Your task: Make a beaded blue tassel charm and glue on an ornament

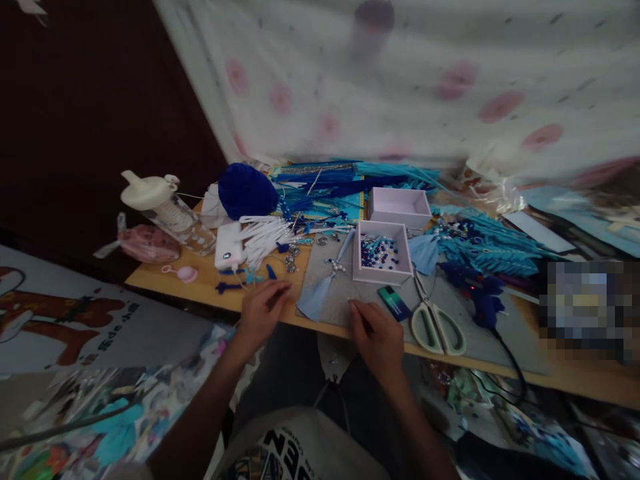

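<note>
My left hand is at the front edge of the table, thumb and fingers drawn together in a pinch. Across from it, my right hand also pinches, with a tiny pale speck at its fingertips. What either hand holds is too small to make out. Between and beyond them a light blue tassel with a beaded top lies on the grey mat. A white box of blue and white beads stands just past my right hand. Beside that hand lies a small green-and-blue card or packet.
Scissors and a blue glue gun with a cord lie to the right. A second white box, blue tassels and white strips are farther back. A bottle and a white device stand left.
</note>
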Demonstrator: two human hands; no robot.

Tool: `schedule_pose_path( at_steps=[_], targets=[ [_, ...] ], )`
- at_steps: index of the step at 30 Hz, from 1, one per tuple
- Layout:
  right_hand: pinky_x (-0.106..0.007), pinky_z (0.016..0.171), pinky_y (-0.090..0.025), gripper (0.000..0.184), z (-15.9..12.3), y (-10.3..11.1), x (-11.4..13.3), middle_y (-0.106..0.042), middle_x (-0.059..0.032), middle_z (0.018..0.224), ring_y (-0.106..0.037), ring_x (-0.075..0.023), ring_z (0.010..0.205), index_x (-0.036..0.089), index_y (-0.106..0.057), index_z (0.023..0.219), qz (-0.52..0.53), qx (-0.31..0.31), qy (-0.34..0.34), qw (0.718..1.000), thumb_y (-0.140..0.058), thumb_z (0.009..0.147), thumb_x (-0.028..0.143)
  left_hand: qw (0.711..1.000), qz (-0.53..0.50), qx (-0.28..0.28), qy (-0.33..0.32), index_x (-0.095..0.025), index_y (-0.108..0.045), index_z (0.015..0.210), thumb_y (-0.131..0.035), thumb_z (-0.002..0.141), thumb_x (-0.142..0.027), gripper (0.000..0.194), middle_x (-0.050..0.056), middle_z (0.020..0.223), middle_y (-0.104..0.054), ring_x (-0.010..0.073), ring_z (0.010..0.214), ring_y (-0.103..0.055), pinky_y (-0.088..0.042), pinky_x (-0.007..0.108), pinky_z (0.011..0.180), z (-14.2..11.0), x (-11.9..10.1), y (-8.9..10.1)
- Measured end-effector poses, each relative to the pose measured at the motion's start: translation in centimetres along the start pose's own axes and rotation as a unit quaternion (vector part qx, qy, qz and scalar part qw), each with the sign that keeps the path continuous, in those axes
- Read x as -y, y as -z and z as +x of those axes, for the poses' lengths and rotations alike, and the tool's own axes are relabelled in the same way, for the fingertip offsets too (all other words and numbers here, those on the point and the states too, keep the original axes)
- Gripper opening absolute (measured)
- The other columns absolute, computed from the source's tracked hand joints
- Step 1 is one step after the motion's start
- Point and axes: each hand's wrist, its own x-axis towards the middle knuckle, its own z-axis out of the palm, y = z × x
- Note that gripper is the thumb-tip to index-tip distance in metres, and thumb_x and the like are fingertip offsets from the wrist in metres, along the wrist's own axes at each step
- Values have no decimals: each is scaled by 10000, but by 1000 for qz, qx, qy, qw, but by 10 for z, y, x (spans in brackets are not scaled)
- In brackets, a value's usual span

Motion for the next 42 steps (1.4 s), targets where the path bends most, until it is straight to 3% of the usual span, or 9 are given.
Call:
schedule_pose_path(
  at_steps=[5,11,20,26,32,42],
  targets=[
    [-266,636,-478,281,1,1,1,-714,-46,766,-653,-156,658,186,-755,991,-4,1,10,1000,-500,1021,302,999,3,20,35,-221,-770,1042,-692,869,-342,225,68,1013,-786,220,944,-710,-549,372,918,-23,7,-4],
    [-265,642,-473,277,1,2,2,-695,-37,743,-652,-154,655,173,-751,981,-1,2,11,1000,-506,1022,295,997,-19,10,71,-221,-783,997,-679,868,-366,220,71,986,-779,222,921,-715,-564,369,879,-20,8,-15],
    [-263,614,-461,271,-1,-1,0,-664,-24,717,-631,-145,627,183,-739,990,-1,1,10,1000,-493,1027,292,998,0,-43,51,-220,-783,966,-676,862,-403,236,58,929,-766,213,852,-704,-563,348,822,-23,13,-17],
    [-271,615,-477,272,0,0,0,-676,-30,725,-647,-155,639,195,-739,970,-6,-2,18,1000,-491,1027,290,997,20,-52,44,-224,-782,947,-629,879,-392,237,55,952,-774,211,868,-702,-556,333,839,8,3,-11],
    [-269,618,-486,279,0,-1,-1,-680,-32,734,-649,-157,643,197,-740,976,4,9,5,1000,-486,1029,300,996,-43,-60,56,-199,-773,946,-644,846,-394,254,63,974,-790,219,881,-720,-574,338,829,42,6,1],
    [-272,642,-478,260,-3,-2,0,-673,-40,756,-647,-165,672,190,-740,987,19,3,-6,1000,-496,1018,276,991,-96,22,94,-191,-783,969,-732,760,-537,407,98,995,-801,267,900,-761,-619,407,863,17,15,6]
  ],
)
